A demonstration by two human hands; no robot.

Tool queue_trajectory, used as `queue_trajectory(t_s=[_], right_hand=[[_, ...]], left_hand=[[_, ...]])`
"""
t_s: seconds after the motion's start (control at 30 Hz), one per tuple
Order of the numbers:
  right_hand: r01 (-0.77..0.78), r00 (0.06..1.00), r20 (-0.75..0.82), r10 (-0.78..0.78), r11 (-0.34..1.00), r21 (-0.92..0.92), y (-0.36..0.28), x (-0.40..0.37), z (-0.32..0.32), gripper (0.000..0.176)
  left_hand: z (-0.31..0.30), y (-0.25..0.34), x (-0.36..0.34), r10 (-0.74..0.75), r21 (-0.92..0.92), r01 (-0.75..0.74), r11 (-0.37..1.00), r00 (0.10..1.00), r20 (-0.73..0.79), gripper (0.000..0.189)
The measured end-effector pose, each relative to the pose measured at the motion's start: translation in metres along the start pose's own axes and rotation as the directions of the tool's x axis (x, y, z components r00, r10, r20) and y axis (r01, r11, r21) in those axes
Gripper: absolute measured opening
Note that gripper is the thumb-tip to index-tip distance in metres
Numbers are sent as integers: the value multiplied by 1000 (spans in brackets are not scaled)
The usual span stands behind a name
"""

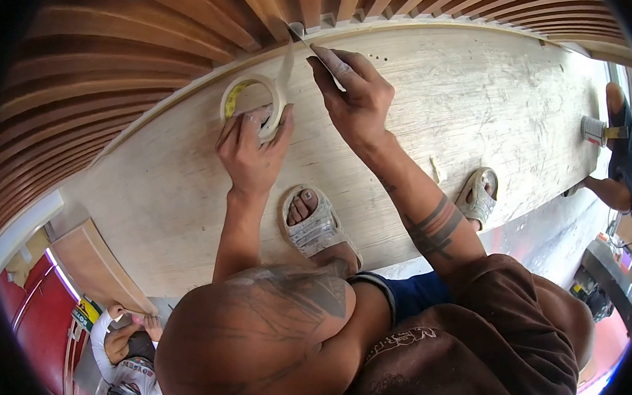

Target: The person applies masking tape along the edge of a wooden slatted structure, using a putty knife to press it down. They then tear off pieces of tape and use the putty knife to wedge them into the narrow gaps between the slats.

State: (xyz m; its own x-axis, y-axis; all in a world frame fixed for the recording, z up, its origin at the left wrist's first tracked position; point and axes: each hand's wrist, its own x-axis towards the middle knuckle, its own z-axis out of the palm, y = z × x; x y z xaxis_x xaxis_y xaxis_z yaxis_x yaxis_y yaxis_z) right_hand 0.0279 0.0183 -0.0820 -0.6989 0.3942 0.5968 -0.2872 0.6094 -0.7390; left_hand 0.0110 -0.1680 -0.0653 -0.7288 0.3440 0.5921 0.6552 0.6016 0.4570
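My left hand [246, 147] is closed around the lower side of a roll of masking tape [282, 102], pale cream with a yellow label inside its core. A loose strip of tape [286, 67] rises from the roll to the foot of the brown wooden slats [310, 6]. My right hand [355, 94], its fingers dusted white, pinches the thin end of the strip close to the slats. Both hands are over a pale plywood board [426, 96], near the raised edge where it meets the slats.
My sandalled feet [316, 223] stand on the board. A small scrap [436, 168] lies near the right foot. At the far right, a person [621, 157] is beside a paint can [595, 131]. Lower left, another person [130, 354] works near a leaning wooden panel [99, 265].
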Motion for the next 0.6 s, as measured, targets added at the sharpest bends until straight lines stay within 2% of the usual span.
queue_trajectory(t_s=[0.17,0.23,0.27,0.33,0.47,0.6], right_hand=[[102,994,-29,-104,992,-67,-3,4,4,35],[149,986,-46,-159,974,-173,-2,6,4,34],[151,986,-45,-160,974,-170,-2,5,2,34],[147,989,9,-148,968,-201,-1,1,-1,49],[176,983,-4,-181,962,-208,-2,-4,3,48],[125,991,-27,-132,973,-192,-9,-6,6,46]], left_hand=[[0,3,2,-9,-23,9,1000,1000,-15,29],[-1,4,3,-10,-18,9,1000,1000,-18,29],[-1,3,4,-9,-16,9,1000,1000,-19,29],[0,1,1,-19,-20,18,1000,1000,-20,29],[1,1,0,-32,-33,32,999,999,-23,30],[1,-1,-1,-33,-31,32,999,999,-22,30]])
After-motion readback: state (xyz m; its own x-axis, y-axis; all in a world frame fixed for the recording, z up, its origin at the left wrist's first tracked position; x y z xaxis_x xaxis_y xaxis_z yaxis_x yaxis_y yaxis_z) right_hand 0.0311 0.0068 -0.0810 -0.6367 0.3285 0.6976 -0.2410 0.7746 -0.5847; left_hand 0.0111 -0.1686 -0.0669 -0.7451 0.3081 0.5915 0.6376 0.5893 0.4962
